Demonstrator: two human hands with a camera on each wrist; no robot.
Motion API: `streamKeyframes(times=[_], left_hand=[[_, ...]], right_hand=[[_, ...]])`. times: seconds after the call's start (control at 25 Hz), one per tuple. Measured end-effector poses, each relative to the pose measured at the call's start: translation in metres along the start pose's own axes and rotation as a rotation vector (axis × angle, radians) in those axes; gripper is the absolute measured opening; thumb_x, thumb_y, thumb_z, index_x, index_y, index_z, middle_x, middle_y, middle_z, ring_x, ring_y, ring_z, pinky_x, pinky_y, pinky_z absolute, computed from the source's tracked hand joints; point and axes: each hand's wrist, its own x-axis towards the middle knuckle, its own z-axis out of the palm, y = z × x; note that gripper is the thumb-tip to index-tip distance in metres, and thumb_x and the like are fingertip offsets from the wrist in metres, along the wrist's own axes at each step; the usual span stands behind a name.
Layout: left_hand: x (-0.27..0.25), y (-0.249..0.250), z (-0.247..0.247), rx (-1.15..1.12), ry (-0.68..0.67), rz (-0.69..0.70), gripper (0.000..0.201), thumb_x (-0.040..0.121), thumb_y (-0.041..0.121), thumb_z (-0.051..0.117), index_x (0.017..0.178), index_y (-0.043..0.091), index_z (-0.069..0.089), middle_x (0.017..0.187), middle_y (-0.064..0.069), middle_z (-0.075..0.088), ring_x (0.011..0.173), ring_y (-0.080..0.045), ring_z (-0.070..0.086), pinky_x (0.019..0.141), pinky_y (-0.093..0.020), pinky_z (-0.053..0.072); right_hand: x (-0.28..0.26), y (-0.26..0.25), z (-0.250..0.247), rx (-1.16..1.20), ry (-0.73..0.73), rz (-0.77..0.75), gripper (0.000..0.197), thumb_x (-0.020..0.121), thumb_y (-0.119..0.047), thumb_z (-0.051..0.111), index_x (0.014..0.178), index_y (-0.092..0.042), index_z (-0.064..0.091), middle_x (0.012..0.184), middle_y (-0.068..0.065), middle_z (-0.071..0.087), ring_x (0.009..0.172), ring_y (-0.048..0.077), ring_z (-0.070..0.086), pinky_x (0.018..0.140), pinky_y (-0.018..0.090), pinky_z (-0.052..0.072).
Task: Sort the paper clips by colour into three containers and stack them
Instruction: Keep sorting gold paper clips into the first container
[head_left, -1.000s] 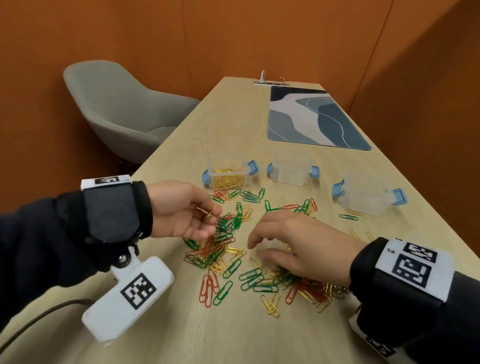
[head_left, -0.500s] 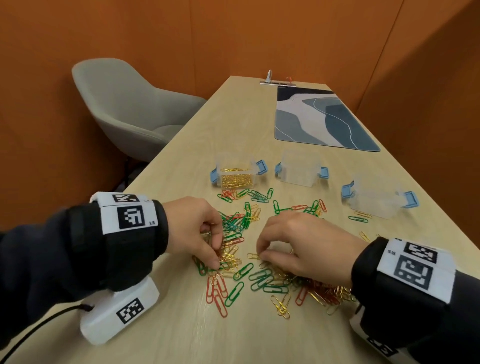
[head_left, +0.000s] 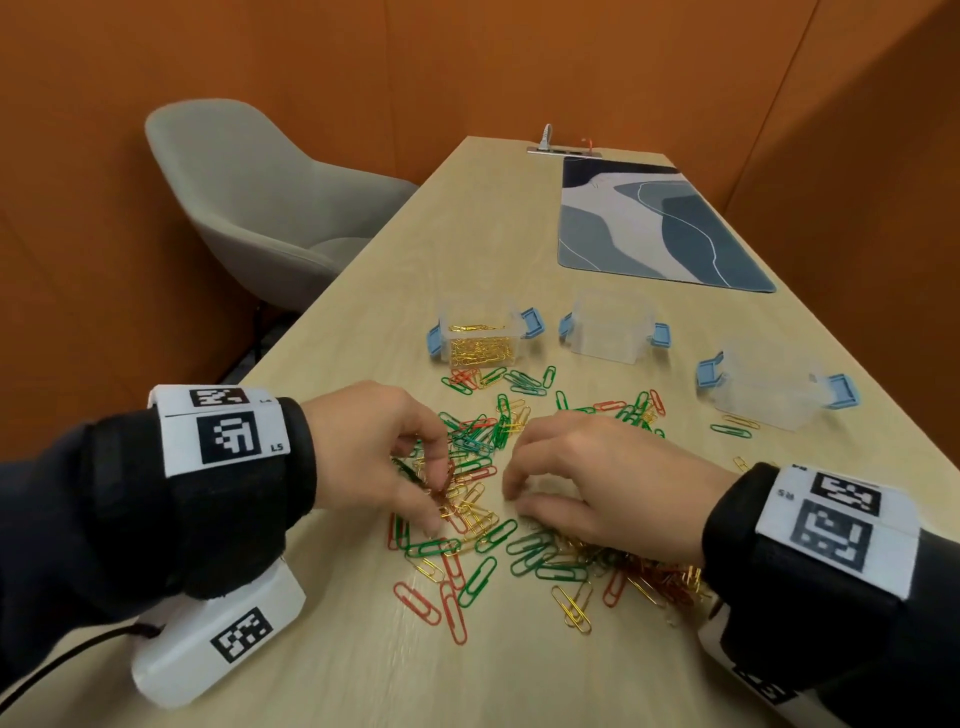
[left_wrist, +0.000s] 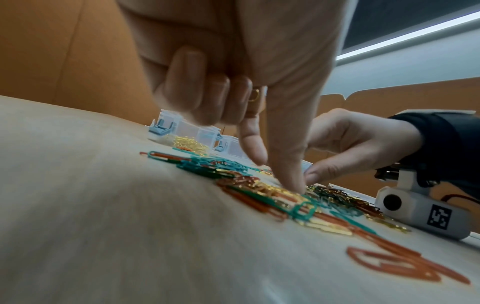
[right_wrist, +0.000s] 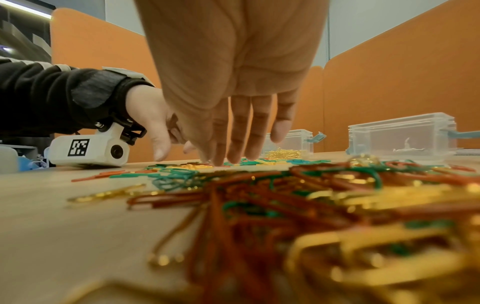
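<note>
Red, green and gold paper clips (head_left: 480, 540) lie scattered on the wooden table (head_left: 363, 670). My left hand (head_left: 374, 452) is down on the pile's left part. Its thumb (left_wrist: 291, 174) and index finger (left_wrist: 253, 144) point down into the clips, while the other fingers curl on a gold clip (left_wrist: 254, 95). My right hand (head_left: 597, 483) arches over the pile's middle, its straight fingers (right_wrist: 239, 133) touching the table. Three clear containers with blue latches stand behind: the left container (head_left: 480, 338) holds gold clips, the middle container (head_left: 610, 332) and the right container (head_left: 769, 387) look empty.
A blue-and-white patterned mat (head_left: 654, 223) lies farther along the table. A grey chair (head_left: 249, 208) stands off the table's left edge. Orange partition walls close in all around. A few loose clips (head_left: 732, 426) lie by the right container.
My left hand, raised with a gold clip a second ago, has come down onto the pile. The right hand has stayed over the pile's middle, its fingers shifting slightly.
</note>
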Motion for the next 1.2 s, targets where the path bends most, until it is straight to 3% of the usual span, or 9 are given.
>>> streamKeyframes(times=[0.08,0.24,0.4,0.64,0.72,0.84,0.92,1.0,1.2], left_hand=[[0.003,0.004,0.001,0.015,0.046,0.052,0.011,0.069,0.041,0.076,0.076,0.036,0.068,0.081,0.019,0.063,0.083,0.0,0.056,0.081,-0.019,0.049],[0.01,0.007,0.006,0.116,0.026,0.033,0.019,0.072,0.043,0.073,0.087,0.032,0.073,0.095,0.013,0.067,0.089,-0.003,0.057,0.09,-0.028,0.049],[0.005,0.001,0.003,0.096,0.009,-0.008,0.02,0.07,0.042,0.075,0.087,0.032,0.074,0.094,0.012,0.07,0.089,-0.005,0.058,0.088,-0.024,0.049],[0.003,0.004,0.007,0.206,-0.039,0.007,0.005,0.078,0.035,0.068,0.077,0.03,0.065,0.066,0.015,0.054,0.06,-0.002,0.047,0.056,-0.007,0.036],[0.002,0.0,0.008,0.183,-0.067,-0.016,0.008,0.08,0.033,0.064,0.075,0.029,0.059,0.064,0.013,0.051,0.059,-0.004,0.046,0.057,-0.01,0.037],[0.002,-0.007,0.003,-0.237,-0.1,-0.17,0.018,0.073,0.035,0.052,0.069,0.018,0.047,0.055,0.009,0.044,0.048,-0.006,0.037,0.047,-0.018,0.035],[0.002,-0.014,-0.002,-0.709,-0.13,-0.297,0.013,0.063,0.021,0.044,0.064,0.013,0.035,0.048,0.002,0.035,0.038,-0.01,0.03,0.033,-0.011,0.023],[0.0,-0.019,-0.008,-1.015,-0.184,-0.324,0.008,0.058,0.01,0.041,0.062,0.01,0.034,0.05,-0.005,0.037,0.037,-0.015,0.035,0.028,-0.01,0.021],[0.002,-0.025,-0.005,-1.215,-0.243,-0.277,0.015,0.04,0.0,0.042,0.046,0.011,0.035,0.05,-0.01,0.04,0.034,-0.017,0.038,0.026,-0.01,0.021]], right_hand=[[0.002,-0.002,0.0,0.038,-0.026,-0.034,0.022,0.093,-0.035,0.051,0.11,-0.029,0.065,0.11,-0.012,0.057,0.105,0.005,0.048,0.092,0.025,0.041],[0.001,-0.003,0.001,0.094,-0.086,-0.027,0.02,0.091,-0.035,0.055,0.104,-0.028,0.068,0.104,-0.011,0.059,0.097,0.005,0.052,0.089,0.029,0.044],[0.001,-0.005,0.0,0.096,-0.034,0.006,0.019,0.091,-0.037,0.053,0.101,-0.027,0.067,0.099,-0.012,0.059,0.089,0.004,0.053,0.084,0.028,0.047],[0.018,-0.017,0.001,0.073,-0.037,0.057,0.038,0.083,-0.048,0.061,0.115,-0.028,0.062,0.102,-0.01,0.054,0.091,0.007,0.049,0.082,0.028,0.048],[0.023,-0.019,0.005,0.063,-0.056,0.065,0.039,0.079,-0.048,0.065,0.11,-0.024,0.064,0.096,-0.009,0.05,0.09,0.009,0.048,0.082,0.028,0.048],[0.025,-0.019,0.006,0.11,-0.046,0.081,0.027,0.082,-0.039,0.066,0.101,-0.02,0.065,0.092,-0.007,0.053,0.085,0.01,0.052,0.076,0.024,0.047],[0.024,-0.017,0.006,0.135,-0.046,0.087,0.019,0.085,-0.031,0.065,0.098,-0.018,0.066,0.093,-0.006,0.057,0.083,0.01,0.054,0.073,0.021,0.046],[0.024,-0.016,0.007,0.125,-0.055,0.08,0.014,0.088,-0.027,0.061,0.097,-0.017,0.066,0.093,-0.006,0.054,0.082,0.009,0.052,0.072,0.02,0.043],[0.022,-0.017,0.007,0.108,-0.073,0.07,0.012,0.091,-0.021,0.054,0.096,-0.015,0.063,0.09,-0.007,0.051,0.08,0.008,0.046,0.073,0.02,0.042]])
